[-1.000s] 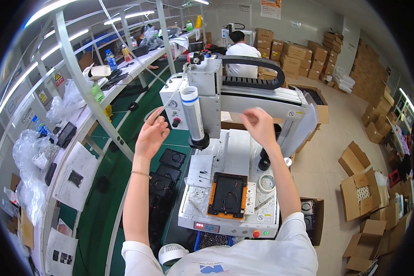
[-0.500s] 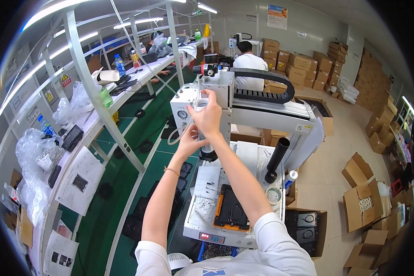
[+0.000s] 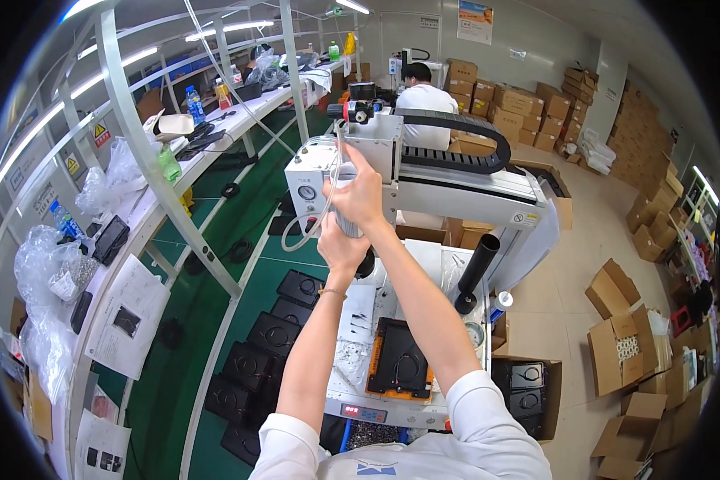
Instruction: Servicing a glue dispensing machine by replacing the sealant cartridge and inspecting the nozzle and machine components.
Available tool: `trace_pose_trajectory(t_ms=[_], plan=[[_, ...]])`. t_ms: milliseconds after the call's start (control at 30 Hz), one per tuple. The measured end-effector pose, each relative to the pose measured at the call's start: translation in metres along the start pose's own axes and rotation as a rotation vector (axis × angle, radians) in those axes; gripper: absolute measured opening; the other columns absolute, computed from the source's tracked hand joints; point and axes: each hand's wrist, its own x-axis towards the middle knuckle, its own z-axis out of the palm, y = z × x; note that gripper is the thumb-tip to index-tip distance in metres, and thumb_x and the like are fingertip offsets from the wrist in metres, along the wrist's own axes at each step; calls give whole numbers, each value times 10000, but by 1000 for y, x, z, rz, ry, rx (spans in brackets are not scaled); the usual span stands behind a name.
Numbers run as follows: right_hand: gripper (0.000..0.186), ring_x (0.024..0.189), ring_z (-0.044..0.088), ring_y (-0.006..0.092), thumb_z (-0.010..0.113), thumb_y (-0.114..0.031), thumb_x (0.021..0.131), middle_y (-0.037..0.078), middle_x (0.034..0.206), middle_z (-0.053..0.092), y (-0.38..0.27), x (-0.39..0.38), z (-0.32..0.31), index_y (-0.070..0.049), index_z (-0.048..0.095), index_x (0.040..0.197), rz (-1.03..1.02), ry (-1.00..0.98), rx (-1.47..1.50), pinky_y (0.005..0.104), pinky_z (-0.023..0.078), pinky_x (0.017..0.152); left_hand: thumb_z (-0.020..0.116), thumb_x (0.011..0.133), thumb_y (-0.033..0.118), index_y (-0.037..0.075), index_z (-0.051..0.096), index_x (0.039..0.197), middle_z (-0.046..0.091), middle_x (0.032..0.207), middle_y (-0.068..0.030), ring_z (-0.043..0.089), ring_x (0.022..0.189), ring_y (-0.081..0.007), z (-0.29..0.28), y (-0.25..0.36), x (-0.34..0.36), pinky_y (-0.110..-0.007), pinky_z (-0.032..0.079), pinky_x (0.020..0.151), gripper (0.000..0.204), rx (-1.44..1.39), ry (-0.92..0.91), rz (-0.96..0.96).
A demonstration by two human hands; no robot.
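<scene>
Both my hands are on the translucent cartridge [image 3: 346, 222] mounted on the front of a white dispensing machine [image 3: 394, 144]. My right hand [image 3: 360, 194] is closed round its upper part, index finger pointing up along a clear hose [image 3: 294, 236]. My left hand [image 3: 340, 244] grips lower down, just beneath the right. Left of the cartridge is a control box with a gauge [image 3: 307, 193]; a red-and-black regulator [image 3: 353, 111] sits above. On the machine's bed lies a black device [image 3: 400, 357] in an orange fixture, beside an upright black tube [image 3: 482, 264].
Black device housings [image 3: 248, 368] lie on the green surface at left. A cluttered white bench [image 3: 186, 176] runs along the left. A person in a white shirt [image 3: 426, 102] sits behind the machine. Open cardboard boxes [image 3: 620, 336] and stacked cartons [image 3: 508, 108] stand right and rear.
A second ago my hands were apart on either side of the cartridge; they came together onto it. Since half a second ago my right index finger has reached higher along the hose.
</scene>
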Motion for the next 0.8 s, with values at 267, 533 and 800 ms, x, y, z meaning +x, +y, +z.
trace_pose_trajectory(t_ms=[267, 533, 800], plan=[[461, 768, 701, 290, 794, -188, 661, 127, 777, 697, -3, 5, 9, -52, 630, 1070, -44, 106, -194, 354, 536, 691, 838, 628, 295, 11, 554, 1125, 604, 1075, -237, 596, 1002, -429, 16, -18, -2, -476, 492, 822, 640, -241, 51, 84], [430, 573, 657, 138, 714, -129, 679, 58, 717, 672, -4, 8, 1, -43, 660, 1098, -45, 18, -108, 267, 521, 636, 837, 628, 215, 6, 519, 988, 583, 965, -172, 583, 923, -401, 29, 3, -10, -429, 462, 790, 523, -309, 271, -38], [404, 758, 613, 54, 709, -52, 747, -7, 814, 648, 11, 21, -15, -59, 699, 1150, 82, -480, 165, 221, 487, 645, 810, 645, 227, 3, 502, 988, 557, 971, -151, 574, 922, -405, 49, 24, -16, -476, 466, 761, 512, -52, 557, -288]])
